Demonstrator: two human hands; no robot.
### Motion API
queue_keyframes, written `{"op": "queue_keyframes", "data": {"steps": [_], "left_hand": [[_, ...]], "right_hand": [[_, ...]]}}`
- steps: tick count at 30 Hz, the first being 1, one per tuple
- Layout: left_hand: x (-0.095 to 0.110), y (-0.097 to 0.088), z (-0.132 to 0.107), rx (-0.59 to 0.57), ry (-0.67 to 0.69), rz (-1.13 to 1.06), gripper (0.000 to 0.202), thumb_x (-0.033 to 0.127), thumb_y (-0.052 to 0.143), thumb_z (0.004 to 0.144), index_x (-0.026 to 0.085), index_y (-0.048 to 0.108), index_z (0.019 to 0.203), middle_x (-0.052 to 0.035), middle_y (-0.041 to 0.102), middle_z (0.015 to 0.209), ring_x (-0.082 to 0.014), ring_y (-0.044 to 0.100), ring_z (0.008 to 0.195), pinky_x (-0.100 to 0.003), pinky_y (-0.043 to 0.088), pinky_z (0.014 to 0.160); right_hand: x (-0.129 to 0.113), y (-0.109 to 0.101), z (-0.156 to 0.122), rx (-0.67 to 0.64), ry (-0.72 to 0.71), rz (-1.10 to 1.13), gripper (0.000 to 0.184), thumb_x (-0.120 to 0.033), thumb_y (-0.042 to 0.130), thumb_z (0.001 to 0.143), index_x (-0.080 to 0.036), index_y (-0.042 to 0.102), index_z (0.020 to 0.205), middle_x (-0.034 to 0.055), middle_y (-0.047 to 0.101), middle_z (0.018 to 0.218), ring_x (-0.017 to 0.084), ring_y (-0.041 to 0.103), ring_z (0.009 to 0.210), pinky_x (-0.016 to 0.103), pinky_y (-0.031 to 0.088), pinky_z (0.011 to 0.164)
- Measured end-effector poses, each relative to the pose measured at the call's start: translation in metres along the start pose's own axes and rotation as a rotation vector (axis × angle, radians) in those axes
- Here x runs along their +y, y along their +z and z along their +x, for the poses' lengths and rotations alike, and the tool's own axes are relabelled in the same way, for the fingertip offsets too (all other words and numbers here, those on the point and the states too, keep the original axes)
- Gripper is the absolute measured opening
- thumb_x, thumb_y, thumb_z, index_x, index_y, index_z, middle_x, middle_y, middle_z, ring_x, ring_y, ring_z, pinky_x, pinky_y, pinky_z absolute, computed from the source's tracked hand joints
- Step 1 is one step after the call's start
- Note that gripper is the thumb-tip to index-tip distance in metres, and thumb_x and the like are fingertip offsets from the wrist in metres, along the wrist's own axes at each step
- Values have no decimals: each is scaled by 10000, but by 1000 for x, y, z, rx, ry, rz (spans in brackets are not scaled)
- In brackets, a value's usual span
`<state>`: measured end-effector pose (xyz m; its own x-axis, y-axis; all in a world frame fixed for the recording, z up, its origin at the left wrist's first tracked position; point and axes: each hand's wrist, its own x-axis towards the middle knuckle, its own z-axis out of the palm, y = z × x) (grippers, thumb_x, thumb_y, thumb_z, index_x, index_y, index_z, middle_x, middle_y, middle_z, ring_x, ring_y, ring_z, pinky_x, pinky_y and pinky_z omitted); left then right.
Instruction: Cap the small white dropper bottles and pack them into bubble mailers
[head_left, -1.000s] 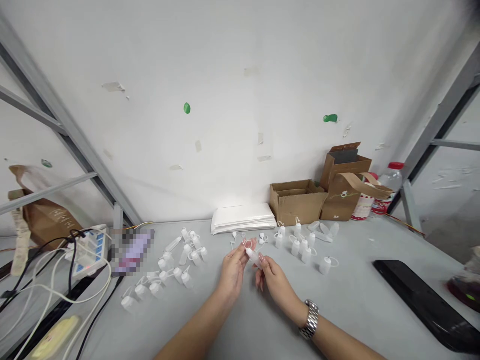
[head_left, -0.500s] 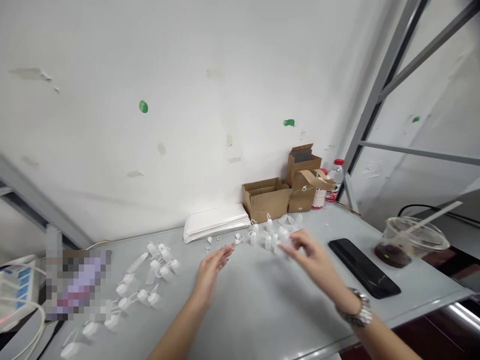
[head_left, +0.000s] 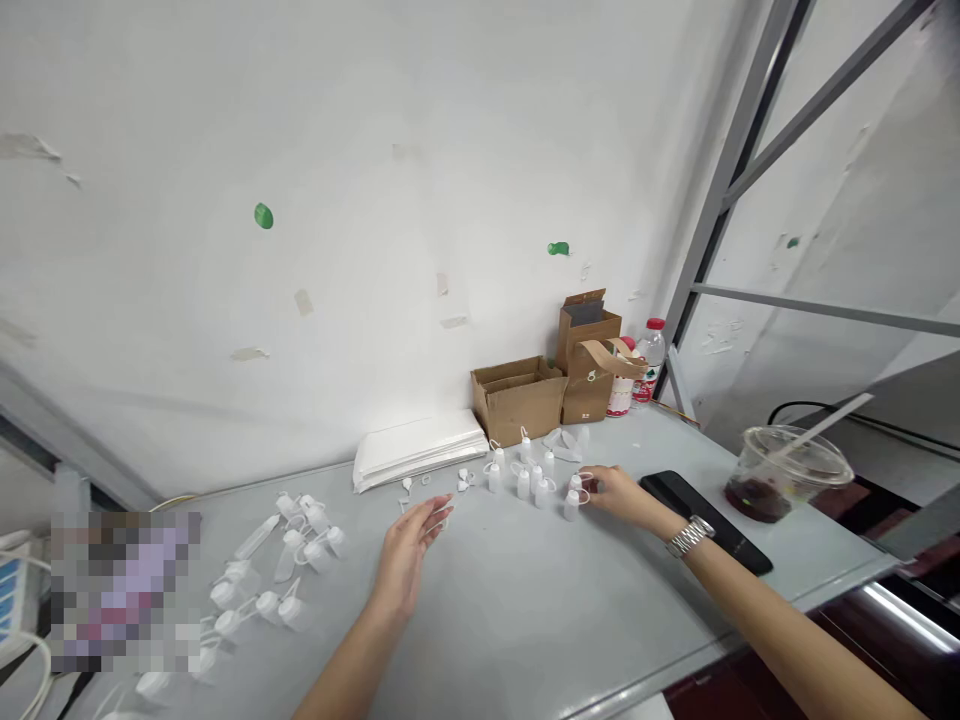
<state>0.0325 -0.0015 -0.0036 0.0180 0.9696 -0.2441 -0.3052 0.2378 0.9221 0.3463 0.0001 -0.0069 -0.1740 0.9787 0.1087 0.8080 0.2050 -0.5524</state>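
Observation:
My right hand [head_left: 611, 492], a metal watch [head_left: 690, 535] on its wrist, reaches to the right side of a cluster of small white dropper bottles [head_left: 529, 478] standing upright on the grey table [head_left: 510, 620]. Its fingers curl round the nearest small white bottle [head_left: 573, 502], which stands on the table. My left hand [head_left: 409, 548] hovers over the middle of the table with fingers stretched out, holding nothing. A few loose white caps [head_left: 461, 482] lie just beyond its fingertips. Several more white bottles with tethered caps [head_left: 289, 560] lie on their sides to the left.
A stack of white sheets [head_left: 416, 455], an open cardboard box [head_left: 517, 400], a brown paper bag [head_left: 592, 375] and a water bottle [head_left: 651, 358] line the wall. A flat black object [head_left: 705, 520] and a plastic cup of dark drink [head_left: 787, 470] sit right. The table edge runs along the front right.
Both hands held one bottle together at the centre; the right hand carried it right to the standing cluster, the left hand opened and stayed. The view swung right.

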Motion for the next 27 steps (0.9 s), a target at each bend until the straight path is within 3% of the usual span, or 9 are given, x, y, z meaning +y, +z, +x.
{"op": "queue_keyframes", "data": {"steps": [3, 6, 9, 11, 13, 16, 21, 27], "left_hand": [[-1, -1, 1, -9, 8, 13, 325, 416, 635, 637, 143, 673, 809, -138, 621, 1104, -256, 548, 1045, -351, 373, 887], [0, -2, 2, -19, 11, 28, 328, 419, 629, 640, 145, 674, 815, -138, 613, 1119, -253, 551, 1039, -347, 379, 878], [1, -3, 3, -10, 8, 21, 317, 410, 626, 643, 149, 673, 817, -131, 611, 1124, -244, 554, 1031, -342, 379, 878], [2, -4, 5, 2, 13, 6, 316, 406, 626, 644, 148, 672, 820, -129, 612, 1122, -238, 556, 1024, -340, 378, 882], [2, -5, 6, 14, 31, -5, 327, 407, 628, 638, 143, 672, 828, -132, 612, 1120, -237, 563, 1009, -342, 381, 879], [0, -7, 10, 47, 64, 1, 355, 408, 634, 626, 140, 668, 857, -133, 620, 1097, -230, 578, 972, -335, 393, 856], [-1, -11, 17, 131, 82, 15, 383, 385, 638, 608, 138, 655, 901, -122, 664, 969, -196, 611, 874, -293, 415, 778], [-2, -17, 24, 154, 110, 124, 371, 386, 583, 646, 147, 633, 926, -104, 657, 970, -179, 614, 845, -273, 418, 721]], "right_hand": [[-1, 1, 5, -60, -33, -4, 126, -224, 469, 711, -187, 578, 661, -5, 606, 696, 144, 524, 657, 331, 344, 795], [3, -4, 3, -109, -25, 39, 123, -236, 503, 688, -184, 608, 725, 11, 612, 730, 154, 530, 669, 294, 393, 718], [14, -18, -3, -106, 42, 107, 262, -248, 552, 644, -177, 629, 884, 43, 626, 818, 172, 551, 698, 275, 430, 659], [22, -29, -4, 11, 61, 139, 304, -210, 506, 652, -176, 620, 932, 57, 624, 889, 171, 568, 723, 283, 441, 686], [31, -38, 1, 223, 97, 163, 312, -146, 413, 667, -176, 606, 909, 63, 617, 942, 159, 583, 751, 280, 444, 717], [44, -40, 20, 466, 233, 174, 356, -79, 345, 647, -156, 577, 907, 92, 600, 1006, 152, 598, 777, 273, 451, 726], [57, -21, 56, 496, 347, 158, 394, -115, 471, 615, -98, 572, 996, 162, 592, 1047, 205, 598, 819, 301, 452, 744], [63, -4, 67, 439, 423, 188, 239, -129, 526, 578, -99, 638, 787, 131, 674, 792, 227, 619, 721, 292, 459, 647]]}}
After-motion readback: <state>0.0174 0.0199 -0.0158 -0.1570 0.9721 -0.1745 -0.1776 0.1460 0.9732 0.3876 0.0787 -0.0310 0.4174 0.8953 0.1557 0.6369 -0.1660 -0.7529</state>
